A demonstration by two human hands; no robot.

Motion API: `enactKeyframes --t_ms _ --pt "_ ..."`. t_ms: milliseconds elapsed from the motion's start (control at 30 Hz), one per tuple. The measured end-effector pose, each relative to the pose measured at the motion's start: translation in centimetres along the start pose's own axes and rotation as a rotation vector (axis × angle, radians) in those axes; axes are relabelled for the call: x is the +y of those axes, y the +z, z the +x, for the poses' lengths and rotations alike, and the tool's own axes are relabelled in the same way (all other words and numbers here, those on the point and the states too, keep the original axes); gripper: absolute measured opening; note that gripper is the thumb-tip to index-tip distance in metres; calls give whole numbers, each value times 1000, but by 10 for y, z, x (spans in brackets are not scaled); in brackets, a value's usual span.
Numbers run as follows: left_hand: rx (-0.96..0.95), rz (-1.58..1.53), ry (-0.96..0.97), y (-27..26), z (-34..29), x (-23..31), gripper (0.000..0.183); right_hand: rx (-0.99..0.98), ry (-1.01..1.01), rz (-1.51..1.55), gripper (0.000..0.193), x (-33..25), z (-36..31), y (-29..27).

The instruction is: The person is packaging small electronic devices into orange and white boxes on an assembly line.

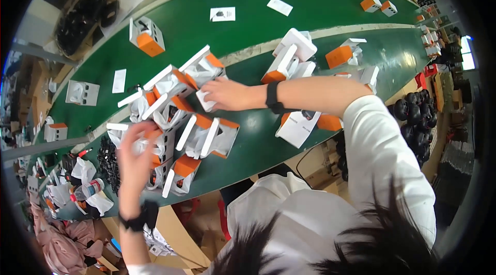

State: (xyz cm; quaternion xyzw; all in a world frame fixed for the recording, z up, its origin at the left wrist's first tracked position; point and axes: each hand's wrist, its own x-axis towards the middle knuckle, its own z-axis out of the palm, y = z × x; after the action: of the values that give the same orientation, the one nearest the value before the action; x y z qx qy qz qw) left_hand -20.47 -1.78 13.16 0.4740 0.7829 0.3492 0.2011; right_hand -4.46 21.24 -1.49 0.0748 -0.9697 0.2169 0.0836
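Note:
My right hand reaches across to a cluster of open boxes, its fingers closed over the white lid of one of them. My left hand, smeared by motion, is over the left side of the cluster, close to an open box; its grip is unclear. The boxes are white and orange with raised flaps and crumpled white wrapping inside. Nearest to me, one box stands with its orange side up. Another open box is just below my right hand.
Beyond a pale rail, a green conveyor carries an open box, leaflets and two closed boxes. More open boxes stand to the right. Black cables and a plastic bottle lie left; a co-worker's pink sleeve shows lower left.

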Motion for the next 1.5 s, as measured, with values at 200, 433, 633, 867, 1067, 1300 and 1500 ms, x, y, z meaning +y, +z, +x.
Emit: enactKeyframes --t_ms 200,433,633,867,1067,1300,1500 --pt "-210 200 230 109 68 -32 28 48 -144 4 24 5 15 4" --pt "-359 302 200 115 91 -24 36 -109 -118 187 13 15 9 -13" --pt "-337 171 93 125 87 -35 36 -73 -172 75 12 16 6 -9" --pt "-330 310 142 133 89 -33 35 -22 -150 114 27 14 -7 -17" --pt "-321 231 12 121 89 -8 29 3 -56 -48 46 1 1 -6" --pt "-99 10 155 64 85 37 25 -291 108 48 70 3 -10 -43" --pt "169 -50 32 12 51 65 20 -147 245 408 82 63 -9 -234"
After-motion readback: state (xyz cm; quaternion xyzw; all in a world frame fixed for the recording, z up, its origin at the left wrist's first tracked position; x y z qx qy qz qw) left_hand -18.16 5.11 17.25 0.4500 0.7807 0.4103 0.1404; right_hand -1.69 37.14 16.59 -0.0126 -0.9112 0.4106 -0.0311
